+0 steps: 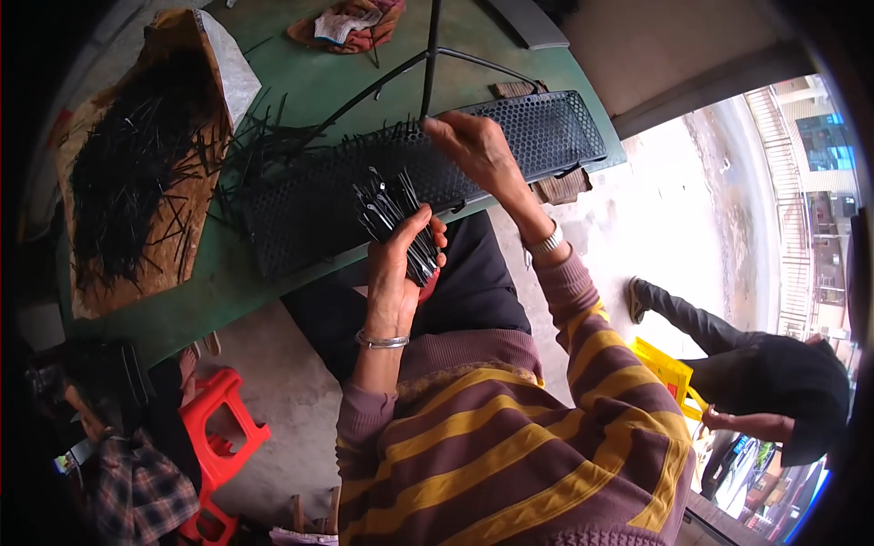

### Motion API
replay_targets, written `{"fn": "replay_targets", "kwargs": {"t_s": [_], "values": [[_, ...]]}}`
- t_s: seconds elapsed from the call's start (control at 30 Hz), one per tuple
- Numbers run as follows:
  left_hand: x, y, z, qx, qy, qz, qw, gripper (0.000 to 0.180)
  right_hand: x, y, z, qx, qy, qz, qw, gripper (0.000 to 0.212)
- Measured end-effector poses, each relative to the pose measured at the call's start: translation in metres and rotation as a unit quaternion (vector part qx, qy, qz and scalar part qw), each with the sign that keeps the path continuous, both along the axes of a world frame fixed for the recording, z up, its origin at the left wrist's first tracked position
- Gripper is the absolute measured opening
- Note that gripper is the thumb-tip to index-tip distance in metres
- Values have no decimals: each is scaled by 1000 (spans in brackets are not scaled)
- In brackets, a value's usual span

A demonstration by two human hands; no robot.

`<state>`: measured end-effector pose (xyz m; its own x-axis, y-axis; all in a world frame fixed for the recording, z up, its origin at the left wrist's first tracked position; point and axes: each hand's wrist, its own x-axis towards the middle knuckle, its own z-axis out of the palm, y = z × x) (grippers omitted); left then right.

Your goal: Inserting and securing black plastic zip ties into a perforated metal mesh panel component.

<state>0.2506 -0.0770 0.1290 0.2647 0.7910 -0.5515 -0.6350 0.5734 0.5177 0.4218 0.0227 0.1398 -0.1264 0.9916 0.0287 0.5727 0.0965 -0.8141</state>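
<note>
My left hand point(393, 264) is closed round a bundle of thin black metal rods point(397, 214), several of them with shiny flattened ends. It is above the near edge of a long black perforated rack point(314, 205). My right hand point(478, 150) is over the rack's far side, thumb and fingertips pinched together. Anything between those fingertips is too small to make out. Beside them, a row of thin black rods point(382, 133) sticks up from the rack's far edge.
On the green table point(273, 68) lie a brown sack point(187, 246) heaped with black rods, loose rods point(264, 141) and a reddish cloth point(350, 25). A black metal frame point(428, 77) rises behind the rack. A red stool point(223, 428) and two people are nearby.
</note>
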Motion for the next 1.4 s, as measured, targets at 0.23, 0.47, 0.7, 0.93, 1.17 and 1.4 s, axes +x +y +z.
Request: {"fn": "replay_targets", "kwargs": {"t_s": [0.23, 0.47, 0.7, 0.93, 1.17, 1.4], "values": [[9, -5, 1, 67, 25, -6, 997, 21, 2, -31, 12, -146, 277, 141, 939, 18], [8, -4, -2, 17, 28, 16, 999, 22, 2, -34, 11, -126, 291, 100, 943, 18], [15, -3, 1, 64, 72, 28, 995, 25, -5, -35, 14, -111, 282, 79, 950, 17], [8, -2, 1, 38, 80, 12, 996, 28, 0, -31, 15, -156, 306, 90, 935, 19], [7, -1, -6, 16, 104, 8, 994, 25, 3, -29, 14, -152, 287, 94, 941, 17], [4, -1, -8, 30, 62, 6, 998, 23, 9, -29, 21, -168, 289, 97, 938, 14]]}}
